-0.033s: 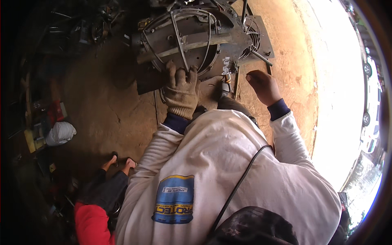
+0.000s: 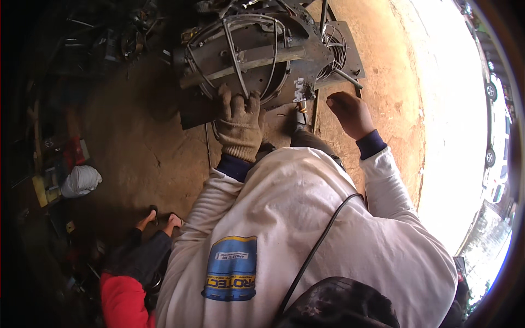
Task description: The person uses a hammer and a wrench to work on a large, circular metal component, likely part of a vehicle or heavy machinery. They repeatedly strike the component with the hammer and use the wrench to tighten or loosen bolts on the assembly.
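Observation:
My left hand (image 2: 240, 127) wears a knitted work glove. Its fingers bend over the near edge of a round frame of welded metal bars (image 2: 232, 52), close to the foot of one upright bar. Across that frame lies a flat metal bar (image 2: 262, 61), and a dark steel plate (image 2: 311, 59) sits beneath. To the right, my bare right hand (image 2: 354, 116) is held apart from the metalwork with its fingers curled together. Whatever those fingers may hold is hidden. A metal rod (image 2: 348, 80) sticks out just beyond them.
A wire coil (image 2: 340, 52) lies at the workpiece's right end. Dark metal clutter fills the far left, with a white sack (image 2: 81, 181) below it. Behind me at left is a person in red (image 2: 123, 300). A dark cable (image 2: 320, 246) crosses my shirt.
The metalwork and both hands appear slightly farther left in the picture. My left hand keeps its place on the frame, and the right stays curled.

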`<state>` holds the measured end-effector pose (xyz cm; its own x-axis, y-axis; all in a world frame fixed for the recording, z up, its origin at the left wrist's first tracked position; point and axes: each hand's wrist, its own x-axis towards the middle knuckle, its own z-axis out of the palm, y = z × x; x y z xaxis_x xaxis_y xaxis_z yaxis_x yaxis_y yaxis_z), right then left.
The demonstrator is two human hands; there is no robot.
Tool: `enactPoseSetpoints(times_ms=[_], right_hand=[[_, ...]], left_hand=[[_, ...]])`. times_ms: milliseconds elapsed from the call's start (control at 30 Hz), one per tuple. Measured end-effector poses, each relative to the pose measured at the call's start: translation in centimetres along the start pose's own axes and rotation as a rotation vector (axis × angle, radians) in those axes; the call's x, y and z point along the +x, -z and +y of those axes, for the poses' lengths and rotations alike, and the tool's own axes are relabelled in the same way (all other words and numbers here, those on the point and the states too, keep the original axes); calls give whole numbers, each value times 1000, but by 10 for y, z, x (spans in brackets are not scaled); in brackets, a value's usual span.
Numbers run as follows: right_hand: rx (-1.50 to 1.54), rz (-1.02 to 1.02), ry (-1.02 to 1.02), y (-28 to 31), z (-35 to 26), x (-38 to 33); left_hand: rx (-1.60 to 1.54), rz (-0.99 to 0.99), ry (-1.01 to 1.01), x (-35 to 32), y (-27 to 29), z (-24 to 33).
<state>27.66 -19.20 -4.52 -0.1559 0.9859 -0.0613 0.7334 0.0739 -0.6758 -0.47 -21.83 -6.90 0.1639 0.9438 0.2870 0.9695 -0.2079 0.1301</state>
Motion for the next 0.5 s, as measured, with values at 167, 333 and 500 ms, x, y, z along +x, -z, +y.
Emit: enactPoseSetpoints(times_ms=[167, 333, 500], right_hand=[[77, 45, 29, 26, 19, 42], [174, 27, 52, 48, 51, 91], [260, 4, 5, 57, 84, 151]], left_hand=[[62, -50, 90, 10, 9, 15], [84, -71, 144, 12, 12, 24], [174, -143, 236, 9, 12, 28]])
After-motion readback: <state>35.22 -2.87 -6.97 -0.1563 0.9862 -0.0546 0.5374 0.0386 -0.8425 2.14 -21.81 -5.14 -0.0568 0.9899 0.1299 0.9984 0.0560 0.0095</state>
